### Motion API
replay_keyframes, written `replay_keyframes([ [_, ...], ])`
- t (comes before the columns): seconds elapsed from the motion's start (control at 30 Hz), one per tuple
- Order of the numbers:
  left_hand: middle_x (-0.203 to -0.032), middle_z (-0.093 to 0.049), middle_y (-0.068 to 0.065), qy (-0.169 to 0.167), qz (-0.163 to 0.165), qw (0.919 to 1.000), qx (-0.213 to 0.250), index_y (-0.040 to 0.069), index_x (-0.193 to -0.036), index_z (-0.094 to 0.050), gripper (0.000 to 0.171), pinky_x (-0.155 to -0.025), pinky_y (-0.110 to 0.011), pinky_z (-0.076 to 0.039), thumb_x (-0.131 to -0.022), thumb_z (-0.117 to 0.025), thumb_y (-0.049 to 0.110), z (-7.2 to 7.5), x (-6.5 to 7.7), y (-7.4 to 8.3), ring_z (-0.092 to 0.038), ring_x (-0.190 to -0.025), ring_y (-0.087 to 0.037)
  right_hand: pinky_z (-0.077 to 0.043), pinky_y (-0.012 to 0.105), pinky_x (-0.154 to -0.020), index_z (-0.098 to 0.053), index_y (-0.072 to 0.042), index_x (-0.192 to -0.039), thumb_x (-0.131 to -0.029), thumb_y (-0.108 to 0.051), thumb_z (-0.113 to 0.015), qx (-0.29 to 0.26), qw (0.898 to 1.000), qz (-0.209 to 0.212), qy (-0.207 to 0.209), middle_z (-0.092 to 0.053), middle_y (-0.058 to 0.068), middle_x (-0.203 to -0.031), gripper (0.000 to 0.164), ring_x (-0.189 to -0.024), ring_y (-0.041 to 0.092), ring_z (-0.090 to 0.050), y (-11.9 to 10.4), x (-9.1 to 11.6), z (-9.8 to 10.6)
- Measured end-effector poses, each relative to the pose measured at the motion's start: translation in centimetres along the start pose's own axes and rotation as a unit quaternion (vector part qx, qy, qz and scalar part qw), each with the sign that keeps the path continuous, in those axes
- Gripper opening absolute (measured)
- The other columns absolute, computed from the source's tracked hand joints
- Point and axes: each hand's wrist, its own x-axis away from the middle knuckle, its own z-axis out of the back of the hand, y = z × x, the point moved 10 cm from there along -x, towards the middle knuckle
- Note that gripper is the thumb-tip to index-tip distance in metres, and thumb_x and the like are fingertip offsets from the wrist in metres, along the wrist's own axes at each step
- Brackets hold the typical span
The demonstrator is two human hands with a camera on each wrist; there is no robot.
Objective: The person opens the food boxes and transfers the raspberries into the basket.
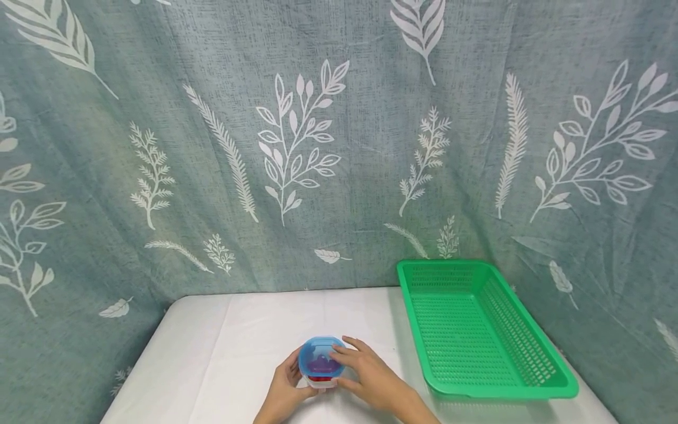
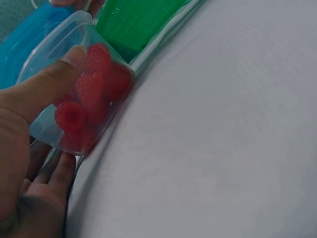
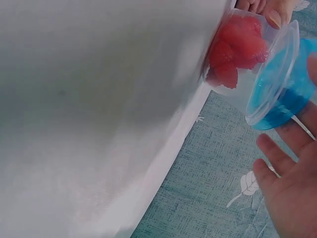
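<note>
A small clear plastic container (image 2: 43, 120) stands on the white table, and red raspberries (image 2: 91, 89) show through its wall. My left hand (image 1: 286, 387) grips it from the left, the thumb on the near side and the other fingers around the far side and base. A translucent blue lid (image 3: 283, 110) lies at the container's mouth, tilted against the rim; whether it is seated, I cannot tell. My right hand (image 1: 374, 377) holds the lid's edge between thumb and fingers, with its last two fingers extended free of it in the right wrist view.
To the right, a green perforated plastic basket (image 1: 551, 347) sits on the white-covered table (image 1: 254, 330). Behind and on both sides of the table hangs a grey-green curtain (image 1: 371, 194) with white leaf patterns.
</note>
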Motion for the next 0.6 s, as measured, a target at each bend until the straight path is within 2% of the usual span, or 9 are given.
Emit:
replay_keyframes([
  [0.17,-0.156,-0.045,-0.018,0.003,-0.001,0.9999,-0.015,0.003,-0.155,-0.033,0.089,-0.119,-0.044,-0.038,-0.082,-0.083,0.010,-0.2,0.1,0.0,-0.044,-0.143,-0.036,-0.036,0.059,-0.119,-0.062,-0.015,-0.141,-0.095,-0.028,-0.072,0.019,1.000,0.002,0.006,-0.058,0.002,-0.147,0.049,-0.146,0.030,-0.042,-0.2,-0.2,0.4],
  [0.3,-0.156,-0.045,-0.019,0.002,-0.004,0.9999,-0.014,0.002,-0.155,-0.033,0.089,-0.120,-0.043,-0.038,-0.082,-0.083,0.009,-0.2,0.0,0.0,-0.042,-0.144,-0.038,-0.035,0.059,-0.120,-0.064,-0.014,-0.137,-0.093,-0.029,-0.074,0.050,0.999,0.013,0.015,-0.061,0.004,-0.144,0.048,-0.143,0.030,-0.045,-0.5,-0.3,0.4],
  [0.43,-0.156,-0.043,-0.021,0.001,-0.003,1.0000,-0.008,0.000,-0.154,-0.032,0.089,-0.119,-0.038,-0.039,-0.082,-0.083,0.008,-0.2,0.0,0.0,-0.040,-0.144,-0.042,-0.039,0.058,-0.118,-0.068,-0.014,-0.133,-0.092,-0.028,-0.074,0.075,0.996,0.025,0.030,-0.065,0.003,-0.139,0.044,-0.140,0.028,-0.050,-0.8,-0.3,0.5],
  [0.6,-0.155,-0.043,-0.023,-0.002,-0.011,0.9999,0.000,0.000,-0.154,-0.033,0.088,-0.117,-0.029,-0.042,-0.082,-0.083,0.008,-0.2,0.1,0.2,-0.041,-0.143,-0.042,-0.041,0.059,-0.117,-0.072,-0.015,-0.126,-0.092,-0.024,-0.073,0.079,0.995,0.036,0.045,-0.069,0.000,-0.132,0.036,-0.135,0.025,-0.054,-1.1,-0.4,0.8],
])
